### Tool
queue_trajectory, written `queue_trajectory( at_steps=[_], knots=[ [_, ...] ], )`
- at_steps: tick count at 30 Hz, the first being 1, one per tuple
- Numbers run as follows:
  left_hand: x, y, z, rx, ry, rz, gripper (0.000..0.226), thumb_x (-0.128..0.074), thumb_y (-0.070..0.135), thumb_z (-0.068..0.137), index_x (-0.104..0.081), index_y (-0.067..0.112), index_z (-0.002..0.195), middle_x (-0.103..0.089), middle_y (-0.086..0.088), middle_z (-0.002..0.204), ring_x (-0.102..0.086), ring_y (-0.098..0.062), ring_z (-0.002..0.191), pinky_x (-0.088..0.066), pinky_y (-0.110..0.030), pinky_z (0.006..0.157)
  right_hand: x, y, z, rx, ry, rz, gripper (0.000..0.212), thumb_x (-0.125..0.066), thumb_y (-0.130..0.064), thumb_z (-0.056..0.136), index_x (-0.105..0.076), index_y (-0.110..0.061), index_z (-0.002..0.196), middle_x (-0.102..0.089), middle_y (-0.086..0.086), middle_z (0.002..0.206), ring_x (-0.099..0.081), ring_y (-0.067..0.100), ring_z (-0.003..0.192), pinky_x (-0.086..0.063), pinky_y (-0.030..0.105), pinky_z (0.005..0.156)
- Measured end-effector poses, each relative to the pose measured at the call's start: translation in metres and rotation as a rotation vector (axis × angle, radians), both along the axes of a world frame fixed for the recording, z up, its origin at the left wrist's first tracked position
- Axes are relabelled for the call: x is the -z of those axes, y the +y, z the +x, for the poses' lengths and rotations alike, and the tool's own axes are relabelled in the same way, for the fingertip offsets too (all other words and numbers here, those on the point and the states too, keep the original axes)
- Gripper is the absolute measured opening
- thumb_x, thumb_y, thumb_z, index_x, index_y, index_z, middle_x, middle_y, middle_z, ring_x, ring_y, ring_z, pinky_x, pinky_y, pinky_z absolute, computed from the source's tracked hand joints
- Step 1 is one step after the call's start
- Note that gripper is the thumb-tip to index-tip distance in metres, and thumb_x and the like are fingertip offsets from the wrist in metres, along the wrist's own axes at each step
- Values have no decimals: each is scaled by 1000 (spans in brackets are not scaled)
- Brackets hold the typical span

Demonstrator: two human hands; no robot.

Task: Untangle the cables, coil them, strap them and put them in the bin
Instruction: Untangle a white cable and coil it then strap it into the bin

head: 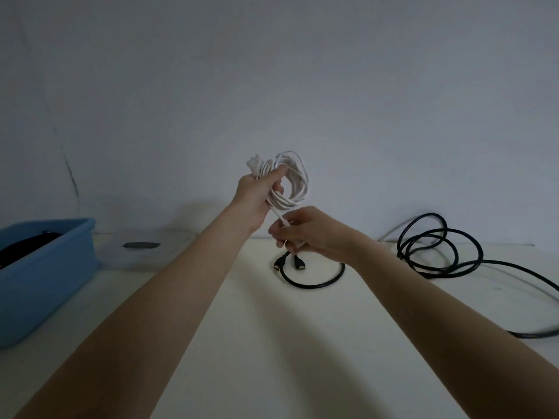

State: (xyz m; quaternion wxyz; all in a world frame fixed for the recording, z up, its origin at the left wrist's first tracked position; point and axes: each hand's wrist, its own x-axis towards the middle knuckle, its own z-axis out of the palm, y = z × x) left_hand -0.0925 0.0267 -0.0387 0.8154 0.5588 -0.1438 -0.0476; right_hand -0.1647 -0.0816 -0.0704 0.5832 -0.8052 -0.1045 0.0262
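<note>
A white cable [298, 179] is wound into a coil and held up above the table. My left hand [257, 195] grips the coil at its left side, with a white plug sticking out above the fist. Just below it, my right hand [302, 229] pinches the loose white end of the same cable. On the table under my hands lies a short black cable [314, 282] in one loop, its two plugs side by side. A longer black cable [438, 249] lies in loose loops to the right. The blue bin [48, 273] stands at the left with something black inside.
A clear plastic lid or box [142, 249] with a dark label lies behind the bin against the wall. The long black cable trails off the right edge of the cream table [257, 343]. A plain wall stands close behind.
</note>
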Motion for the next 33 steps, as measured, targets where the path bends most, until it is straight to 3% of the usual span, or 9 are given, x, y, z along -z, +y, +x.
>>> queue_trajectory(
  at_steps=[3,8,15,20,24,26,29,31,33],
  knots=[
    [9,13,4,-78,11,-28,17,-61,9,90,-56,8,73,-48,4,43,-48,-10,47,-46,-23,57,-10,2,-3,78,-115,-38,9,-62,-5,87,-64,2,92,-61,7,72,-47,9,51,-43,16,51],
    [11,22,1,-103,32,-219,25,-55,11,94,-50,13,69,-41,8,40,-40,-4,35,-40,-17,43,-12,9,5,222,-41,394,13,-70,-6,81,-60,-1,87,-63,10,72,-45,8,46,-41,15,46],
    [24,71,8,-16,42,159,16,-59,10,92,-54,11,77,-42,7,46,-37,-1,34,-37,-14,38,10,38,22,11,181,199,16,-70,-9,82,-62,-2,94,-64,8,77,-54,7,55,-49,15,56],
    [27,126,18,-16,124,322,14,-57,9,93,-55,9,79,-43,7,45,-36,0,31,-34,-12,34,28,89,43,-139,159,155,17,-68,-13,84,-63,-4,97,-60,8,77,-59,9,66,-52,15,65],
    [22,164,31,-87,67,600,14,-62,9,89,-57,6,77,-45,6,43,-37,-1,31,-33,-13,34,38,123,62,-263,96,-30,27,-68,-14,84,-62,3,104,-61,11,86,-59,13,73,-52,13,64],
    [22,177,41,-119,32,769,16,-65,11,88,-56,4,76,-48,0,50,-41,-5,34,-36,-15,37,46,131,75,-287,66,-241,31,-72,-15,81,-62,0,107,-63,10,96,-59,14,79,-49,15,66],
    [26,189,57,-145,-12,1018,21,-67,17,86,-56,0,86,-51,-8,62,-46,-14,50,-38,-23,52,67,134,99,-174,-197,-777,37,-67,-18,84,-59,-9,119,-56,10,123,-53,22,108,-41,24,86],
    [31,193,64,-141,-9,1083,23,-68,19,85,-56,0,89,-52,-8,64,-46,-16,53,-38,-25,55,81,135,111,-73,-272,-954,39,-56,-14,90,-50,-11,129,-45,10,133,-41,27,123,-35,31,98],
    [35,195,68,-134,3,1084,22,-68,18,86,-55,0,87,-52,-8,65,-46,-15,52,-39,-24,52,95,136,121,-20,-249,-1079,40,-46,-8,91,-45,-10,132,-42,10,135,-37,29,126,-32,37,102]
  ],
)
